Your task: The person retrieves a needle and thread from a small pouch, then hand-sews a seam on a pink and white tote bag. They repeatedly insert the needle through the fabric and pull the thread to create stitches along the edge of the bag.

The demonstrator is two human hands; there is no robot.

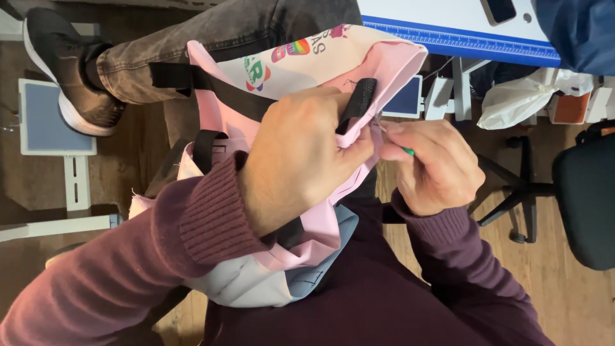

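Pink fabric bag [320, 211] lies across the lap; left hand [301, 160] pinches its black strap [357, 102] and seam; right hand [435, 168] grips a small green-handled tool [407, 152]; work best kept taut, strokes short.

Bare wooden floor [576, 301] lies open right of the right hand [432, 168]. A black office chair [586, 198] closes that side, the blue-edged worktop [448, 29] and a white plastic bag [519, 99] crowd above, and a crossed leg [211, 45] blocks the upper left.
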